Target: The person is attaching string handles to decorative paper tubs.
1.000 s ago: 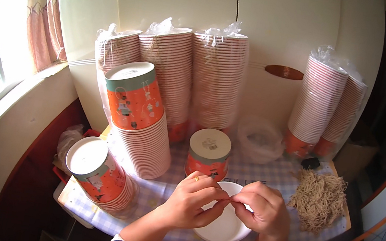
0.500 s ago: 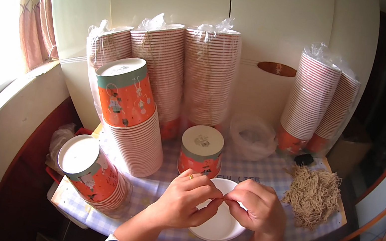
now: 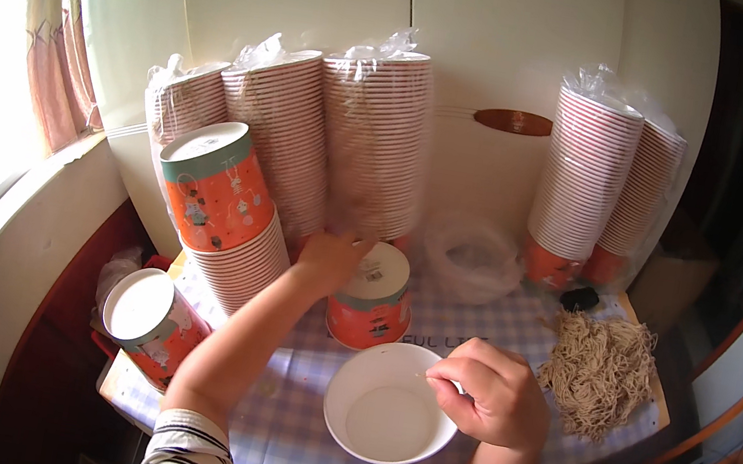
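A white paper tub [image 3: 390,420] stands mouth up at the table's near edge, its inside showing. My right hand [image 3: 493,394] is over its right rim, thumb and fingers pinched together; whatever they hold is too small to make out. My left hand [image 3: 333,260] reaches forward to the left side of an upturned orange paper tub [image 3: 367,319] with a green band and pale base. Its fingers are blurred and partly out of sight, so whether it touches that tub cannot be told. Right of the bowl lies a heap of tan strings [image 3: 599,375].
Tall plastic-wrapped tub stacks [image 3: 377,136] line the back left, others [image 3: 584,178] the back right. A leaning orange tub stack [image 3: 221,199] and a shorter one [image 3: 149,318] stand left. A crumpled clear bag [image 3: 474,258] and a black object [image 3: 579,299] lie behind.
My left hand has left the white tub and moved forward and left to beside the upturned orange one. My right hand stays pinched near the rim. The view has shifted slightly.
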{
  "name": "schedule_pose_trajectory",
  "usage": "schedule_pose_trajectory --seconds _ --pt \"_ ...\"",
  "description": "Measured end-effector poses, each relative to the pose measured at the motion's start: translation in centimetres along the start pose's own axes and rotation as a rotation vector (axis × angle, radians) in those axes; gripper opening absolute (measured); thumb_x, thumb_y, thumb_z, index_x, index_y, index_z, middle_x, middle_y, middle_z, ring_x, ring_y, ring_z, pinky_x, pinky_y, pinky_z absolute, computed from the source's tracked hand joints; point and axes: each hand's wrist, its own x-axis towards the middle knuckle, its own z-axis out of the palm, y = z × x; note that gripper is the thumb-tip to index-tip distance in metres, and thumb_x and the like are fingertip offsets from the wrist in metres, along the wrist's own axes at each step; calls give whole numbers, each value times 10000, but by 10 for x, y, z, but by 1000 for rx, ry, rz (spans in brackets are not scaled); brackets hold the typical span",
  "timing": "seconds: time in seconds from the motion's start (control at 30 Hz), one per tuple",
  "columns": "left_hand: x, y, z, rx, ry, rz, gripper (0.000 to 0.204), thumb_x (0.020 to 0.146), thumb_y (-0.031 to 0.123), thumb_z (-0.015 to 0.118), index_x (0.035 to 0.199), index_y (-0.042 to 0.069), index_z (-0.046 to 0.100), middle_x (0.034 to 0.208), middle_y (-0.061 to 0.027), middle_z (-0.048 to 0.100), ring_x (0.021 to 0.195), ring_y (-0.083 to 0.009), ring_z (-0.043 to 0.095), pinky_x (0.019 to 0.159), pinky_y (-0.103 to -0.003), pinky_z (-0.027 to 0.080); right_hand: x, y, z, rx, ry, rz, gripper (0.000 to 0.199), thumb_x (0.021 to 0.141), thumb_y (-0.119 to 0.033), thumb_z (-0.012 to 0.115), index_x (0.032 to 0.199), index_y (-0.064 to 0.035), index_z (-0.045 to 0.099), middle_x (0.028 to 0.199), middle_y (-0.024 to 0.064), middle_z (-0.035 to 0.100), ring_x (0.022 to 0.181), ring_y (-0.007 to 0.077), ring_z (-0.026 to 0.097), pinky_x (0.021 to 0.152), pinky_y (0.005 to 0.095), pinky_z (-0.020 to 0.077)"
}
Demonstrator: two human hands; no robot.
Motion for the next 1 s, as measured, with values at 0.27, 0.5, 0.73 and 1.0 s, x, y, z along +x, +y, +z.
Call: schedule_pose_trajectory --seconds 0.27,0.5,0.73,1.0 --pt "31 -13 19 382 -253 279 497 875 208 509 1368 234 455 1031 -85 618 827 -235 651 690 -387 464 -4 2 -13 66 46 -24 163 724 -10 705 855 -41 613 752 68 585 612 224 602 534 323 492" --pt "38 -4 15 556 -385 237 500 924 231 428 1418 297 381 1018 -105 615 828 -222 634 737 -393 399 -7 0 -19 90 70 -27 159 726 -14 706 852 -42 613 745 68 582 607 224 603 524 322 489" --pt "39 -6 21 577 -335 241 508 930 233 424 1430 298 362 943 -77 615 790 -216 628 745 -399 396 -8 -1 -20 95 66 -35 157 729 -13 704 851 -44 610 743 63 580 601 220 599 517 322 486" --pt "39 -20 26 699 -220 315 487 930 264 430 1413 303 387 982 -54 640 877 -209 624 723 -407 394 -7 -1 -17 102 95 -24 164 698 25 723 824 -27 633 723 80 598 574 215 605 494 303 475"
